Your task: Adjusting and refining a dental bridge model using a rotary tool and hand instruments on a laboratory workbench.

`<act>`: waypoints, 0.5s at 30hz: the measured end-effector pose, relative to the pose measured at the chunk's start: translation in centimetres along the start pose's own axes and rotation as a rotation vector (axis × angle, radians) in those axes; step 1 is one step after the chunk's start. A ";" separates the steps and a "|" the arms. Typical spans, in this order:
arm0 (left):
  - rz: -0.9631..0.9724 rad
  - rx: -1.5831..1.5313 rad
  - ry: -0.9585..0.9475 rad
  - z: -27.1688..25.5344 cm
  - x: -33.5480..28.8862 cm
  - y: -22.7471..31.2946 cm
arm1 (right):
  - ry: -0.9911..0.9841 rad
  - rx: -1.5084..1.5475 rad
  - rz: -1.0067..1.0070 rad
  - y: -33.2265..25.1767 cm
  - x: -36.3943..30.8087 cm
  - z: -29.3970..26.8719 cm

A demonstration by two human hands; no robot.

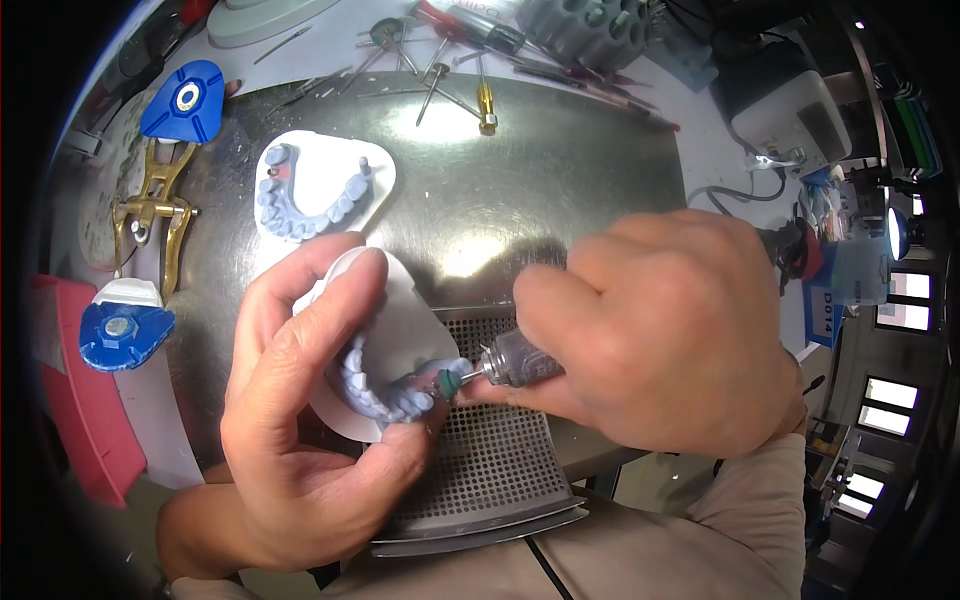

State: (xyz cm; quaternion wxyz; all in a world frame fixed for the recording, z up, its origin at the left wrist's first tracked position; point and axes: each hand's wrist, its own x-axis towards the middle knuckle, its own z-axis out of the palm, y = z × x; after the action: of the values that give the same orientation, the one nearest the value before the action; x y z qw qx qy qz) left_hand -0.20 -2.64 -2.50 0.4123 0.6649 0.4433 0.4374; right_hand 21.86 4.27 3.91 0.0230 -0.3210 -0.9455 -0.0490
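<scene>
My left hand (310,400) grips a dental model (400,320), a white base with a row of blue-grey teeth, tilted over a perforated metal grate. In my right hand (670,340) is a rotary handpiece (515,362), its thin shank pointing left. The green tip (449,383) on that shank meets or nearly meets the teeth beside a small pink patch; exact contact I cannot tell. A second dental model (325,190), also white with blue-grey teeth and a bit of pink, lies on the metal plate just beyond my left hand.
On the left stands a brass articulator (155,215) with blue mounting plates. A pink tray (85,400) lies near it. Several burs and a brass-handled tool (486,108) are scattered at the back, before a grey holder block (590,35). The perforated grate (490,470) sits below my hands.
</scene>
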 end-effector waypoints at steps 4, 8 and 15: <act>0.018 0.018 -0.005 -0.1 0.0 -0.1 | -0.017 0.008 0.003 0.0 0.0 0.1; 0.020 0.019 0.000 -0.1 0.0 -0.2 | -0.040 0.063 0.019 0.0 0.1 -0.1; -0.025 -0.007 0.021 0.1 -0.1 0.2 | -0.052 0.097 0.009 0.0 0.1 -0.2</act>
State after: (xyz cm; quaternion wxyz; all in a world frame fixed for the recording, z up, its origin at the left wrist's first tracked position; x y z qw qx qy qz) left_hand -0.05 -2.80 -2.40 0.4153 0.6531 0.4545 0.4409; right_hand 21.76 4.37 4.08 0.0145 -0.3249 -0.9456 0.0054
